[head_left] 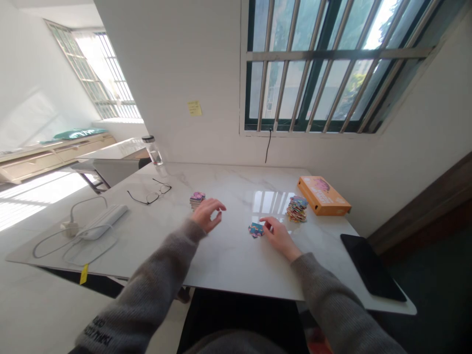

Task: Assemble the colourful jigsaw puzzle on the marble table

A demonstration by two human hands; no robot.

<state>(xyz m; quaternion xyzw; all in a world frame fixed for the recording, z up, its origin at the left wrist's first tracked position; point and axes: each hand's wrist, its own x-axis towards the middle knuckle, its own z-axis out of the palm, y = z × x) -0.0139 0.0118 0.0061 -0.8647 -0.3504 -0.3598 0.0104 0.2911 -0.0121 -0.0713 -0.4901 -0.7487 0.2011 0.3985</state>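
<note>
Left hand (pixel 208 215): grip loosely half-open, fingers curled, nothing visible between them, held just above the marble-topped table (pixel 228 265). Right hand (pixel 280 238): grip narrow, fingertips (pixel 264 220) against a small cluster of jigsaw pieces (pixel 256 229), blue and pink, on the tabletop (whether the 2 or more pieces are pinched or only touched cannot be told from this view). Both forearms are in grey knit sleeves (pixel 328 300).

Around the hands: a short stack of jigsaw pieces (pixel 197 200) stands just ahead of the left hand's fingers, apart from them. A taller, multicoloured stack of jigsaw pieces (pixel 297 209) stands ahead of the right hand, just beside an orange box (pixel 323 195) lying flat with a pink picture on its lid.

Farther left: eyeglasses (pixel 150 193), a white adapter with a looped cord (pixel 103 221), and a clear bottle (pixel 153 151) at the far corner. At the right edge lies a black tablet (pixel 372 265). A yellow sticky note (pixel 194 108) is on the wall, beside a barred window (pixel 332 64).
</note>
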